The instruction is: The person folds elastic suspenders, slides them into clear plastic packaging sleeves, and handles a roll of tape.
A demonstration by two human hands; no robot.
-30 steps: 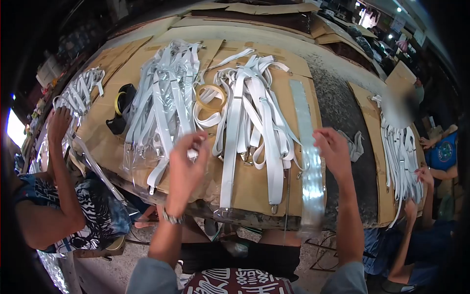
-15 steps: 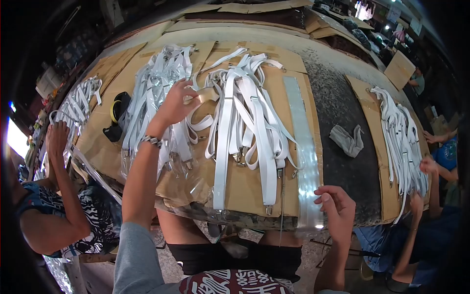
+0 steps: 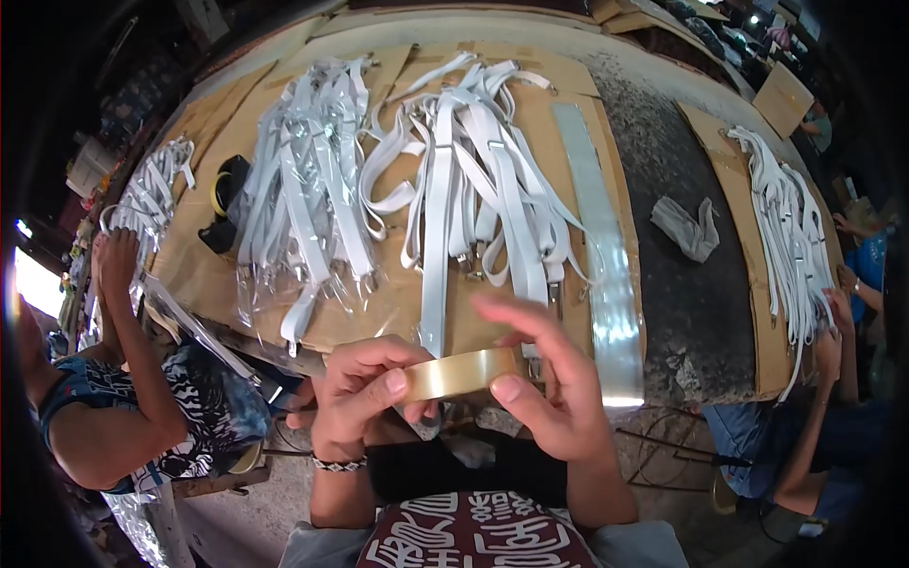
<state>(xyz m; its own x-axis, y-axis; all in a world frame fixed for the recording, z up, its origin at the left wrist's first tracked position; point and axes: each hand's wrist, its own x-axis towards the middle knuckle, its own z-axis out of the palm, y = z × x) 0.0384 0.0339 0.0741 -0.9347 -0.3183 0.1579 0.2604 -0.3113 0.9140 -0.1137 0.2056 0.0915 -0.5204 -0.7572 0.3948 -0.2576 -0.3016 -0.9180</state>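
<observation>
A roll of clear yellowish adhesive tape (image 3: 459,375) is held up near my body, over the table's front edge. My left hand (image 3: 365,390) grips its left side between thumb and fingers. At its right side the thumb of my right hand (image 3: 559,390) presses on the tape, with the forefinger raised and the other fingers behind. Just beyond lies a bunch of white elastic suspenders (image 3: 437,218) with metal clips, their lower ends partly hidden by my hands. A stack of long clear plastic sleeves (image 3: 606,275) lies to its right.
More suspenders in plastic (image 3: 312,189) lie on the cardboard (image 3: 194,279) at left, beside a black tape dispenser (image 3: 222,204). A crumpled cloth or wrapper (image 3: 686,227) is on the dark tabletop. Co-workers' hands (image 3: 114,260) handle other suspenders (image 3: 781,237) on both sides.
My left hand has brought the tape roll from above the suspenders down toward my body. My right hand has come left from the plastic sleeves to the roll.
</observation>
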